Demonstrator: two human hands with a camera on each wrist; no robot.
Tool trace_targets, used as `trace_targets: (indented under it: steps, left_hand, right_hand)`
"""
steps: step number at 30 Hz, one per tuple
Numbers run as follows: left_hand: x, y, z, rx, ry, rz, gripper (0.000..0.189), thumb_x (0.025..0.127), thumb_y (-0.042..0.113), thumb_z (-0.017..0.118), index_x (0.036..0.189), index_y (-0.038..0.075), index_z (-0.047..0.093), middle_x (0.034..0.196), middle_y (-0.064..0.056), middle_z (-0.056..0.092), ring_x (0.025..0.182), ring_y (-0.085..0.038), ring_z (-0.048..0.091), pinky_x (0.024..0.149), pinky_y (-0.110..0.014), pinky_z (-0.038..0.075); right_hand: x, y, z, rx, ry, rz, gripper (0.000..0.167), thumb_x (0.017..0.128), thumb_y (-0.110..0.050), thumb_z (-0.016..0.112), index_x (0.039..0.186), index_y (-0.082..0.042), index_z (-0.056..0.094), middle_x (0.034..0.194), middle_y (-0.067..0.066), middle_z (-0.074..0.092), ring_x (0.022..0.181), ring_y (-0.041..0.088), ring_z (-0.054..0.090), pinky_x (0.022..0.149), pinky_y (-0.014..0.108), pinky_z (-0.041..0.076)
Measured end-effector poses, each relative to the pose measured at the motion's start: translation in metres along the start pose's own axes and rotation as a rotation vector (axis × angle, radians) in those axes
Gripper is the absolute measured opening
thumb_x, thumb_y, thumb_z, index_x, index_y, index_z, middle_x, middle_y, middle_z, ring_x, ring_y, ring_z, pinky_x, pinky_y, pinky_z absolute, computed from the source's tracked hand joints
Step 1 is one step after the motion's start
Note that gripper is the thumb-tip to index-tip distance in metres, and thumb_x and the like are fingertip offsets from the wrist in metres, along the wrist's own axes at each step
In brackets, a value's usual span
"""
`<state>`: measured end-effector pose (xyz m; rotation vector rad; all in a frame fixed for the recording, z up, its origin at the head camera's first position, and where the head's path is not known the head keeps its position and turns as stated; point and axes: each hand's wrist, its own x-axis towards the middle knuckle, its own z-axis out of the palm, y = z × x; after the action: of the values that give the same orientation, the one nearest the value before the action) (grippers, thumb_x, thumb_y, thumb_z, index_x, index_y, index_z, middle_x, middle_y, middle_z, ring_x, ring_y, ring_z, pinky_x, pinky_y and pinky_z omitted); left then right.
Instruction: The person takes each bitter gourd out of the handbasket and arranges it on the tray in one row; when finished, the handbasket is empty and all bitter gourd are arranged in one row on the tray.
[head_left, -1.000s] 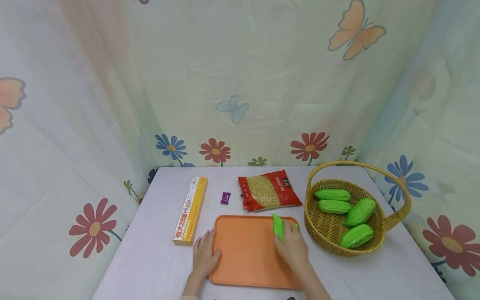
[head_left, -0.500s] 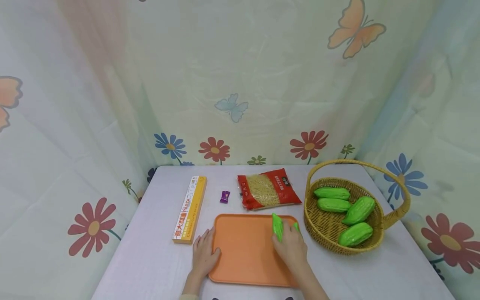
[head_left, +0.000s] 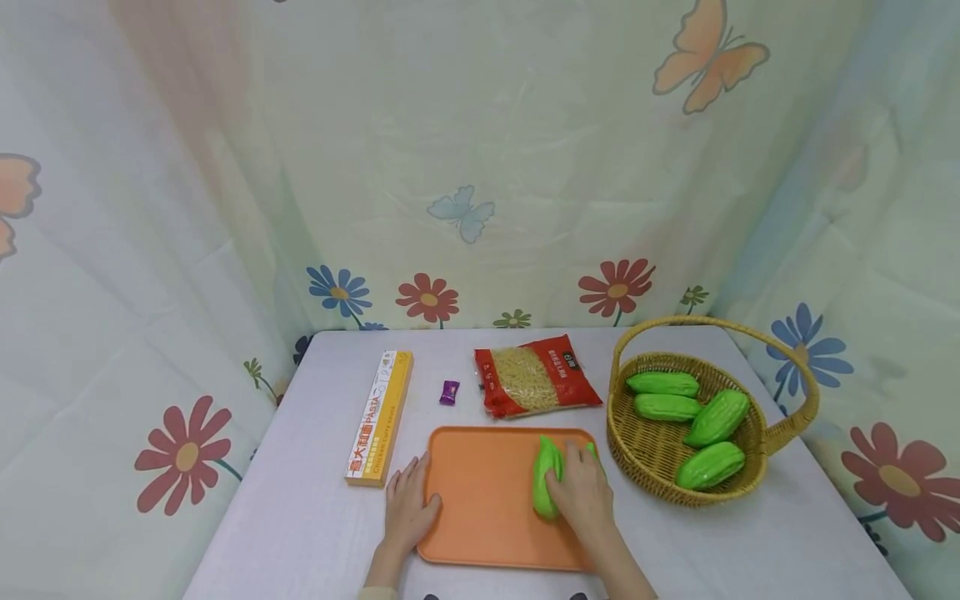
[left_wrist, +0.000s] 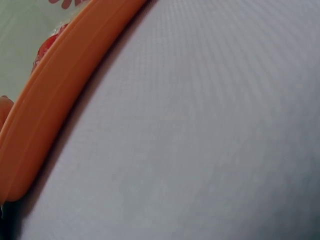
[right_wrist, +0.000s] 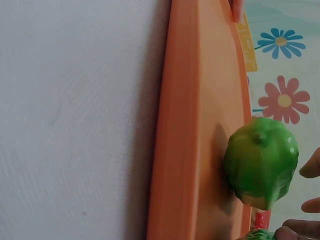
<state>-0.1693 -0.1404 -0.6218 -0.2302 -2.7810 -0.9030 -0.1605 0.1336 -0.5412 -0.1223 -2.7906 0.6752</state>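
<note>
A ridged green gourd lies left of my relaxed right hand; my straight-fingered left hand touches the rectangular orange tray.

L hand splayed; R hand arched

your tray is plain orange | you've got bright green gourds | basket: tan | box: yellow n white | lil packet: purple | bag: mostly red | curtain: pale green, red n blue flowers
</note>
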Motion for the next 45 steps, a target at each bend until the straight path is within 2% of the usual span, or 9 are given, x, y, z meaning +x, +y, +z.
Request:
trace_targets:
  steps: [8,15,21,27,31,36,42,45]
  left_hand:
    - [-0.002,-0.001,0.002,-0.001,-0.002,-0.005,0.064,0.079,0.02,0.057,0.138,0.005,0.037,0.137,-0.01,0.044,0.129,-0.027,0.033,0.106,-0.047,0.011]
    - [-0.002,0.0,0.003,-0.016,0.005,-0.008,0.065,0.078,0.02,0.058,0.139,0.005,0.037,0.137,-0.01,0.044,0.129,-0.028,0.033,0.106,-0.048,0.011]
    - [-0.002,-0.001,0.003,-0.025,-0.013,-0.028,0.067,0.078,0.02,0.058,0.14,0.007,0.036,0.138,-0.01,0.043,0.13,-0.027,0.032,0.106,-0.048,0.01]
    - [-0.002,-0.003,0.004,-0.016,-0.018,-0.026,0.067,0.079,0.02,0.058,0.14,0.006,0.035,0.138,-0.01,0.044,0.13,-0.028,0.032,0.106,-0.049,0.01]
    - [-0.001,-0.002,0.004,-0.019,0.001,-0.017,0.066,0.078,0.02,0.059,0.139,0.006,0.037,0.137,-0.01,0.045,0.129,-0.028,0.033,0.106,-0.049,0.011]
    - [0.0,-0.002,0.004,-0.013,0.019,-0.002,0.066,0.077,0.019,0.059,0.138,0.006,0.038,0.136,-0.01,0.046,0.129,-0.028,0.034,0.105,-0.049,0.013]
    - [0.0,-0.002,0.002,-0.003,0.004,0.004,0.066,0.078,0.02,0.058,0.139,0.005,0.037,0.137,-0.011,0.044,0.129,-0.028,0.033,0.106,-0.048,0.012]
    - [0.0,-0.002,0.001,0.002,-0.004,-0.001,0.066,0.079,0.02,0.058,0.14,0.006,0.036,0.138,-0.01,0.044,0.13,-0.027,0.032,0.106,-0.047,0.011]
  right_hand:
    - [-0.002,0.001,0.002,0.013,0.041,-0.04,0.047,0.075,-0.018,0.066,0.115,0.003,0.055,0.093,0.021,0.057,0.082,0.037,0.057,0.058,0.048,0.05]
    - [-0.001,0.004,0.006,0.02,0.149,-0.149,0.04,0.072,-0.015,0.068,0.108,0.002,0.06,0.09,0.019,0.06,0.08,0.037,0.058,0.062,0.048,0.05]
    - [-0.001,0.004,0.005,0.034,0.102,-0.113,0.042,0.075,-0.016,0.066,0.113,0.0,0.059,0.097,0.019,0.061,0.087,0.037,0.058,0.064,0.049,0.05]
    - [0.0,0.002,0.001,0.05,0.082,-0.099,0.043,0.077,-0.015,0.065,0.117,-0.001,0.057,0.099,0.019,0.061,0.088,0.036,0.058,0.063,0.048,0.05]
    - [0.002,0.003,-0.004,0.068,0.095,-0.11,0.045,0.077,-0.015,0.065,0.119,-0.003,0.056,0.102,0.019,0.06,0.087,0.036,0.058,0.058,0.048,0.05]
    - [0.006,0.006,-0.01,0.074,0.125,-0.127,0.046,0.076,-0.014,0.066,0.119,-0.003,0.055,0.104,0.02,0.06,0.087,0.039,0.058,0.06,0.051,0.049]
    - [0.011,0.012,-0.015,0.076,0.181,-0.18,0.044,0.075,-0.012,0.067,0.116,-0.001,0.057,0.098,0.019,0.062,0.084,0.036,0.06,0.063,0.046,0.051]
    - [0.012,0.014,-0.016,0.081,0.184,-0.182,0.044,0.075,-0.013,0.067,0.117,-0.001,0.057,0.096,0.019,0.062,0.084,0.035,0.06,0.062,0.045,0.051]
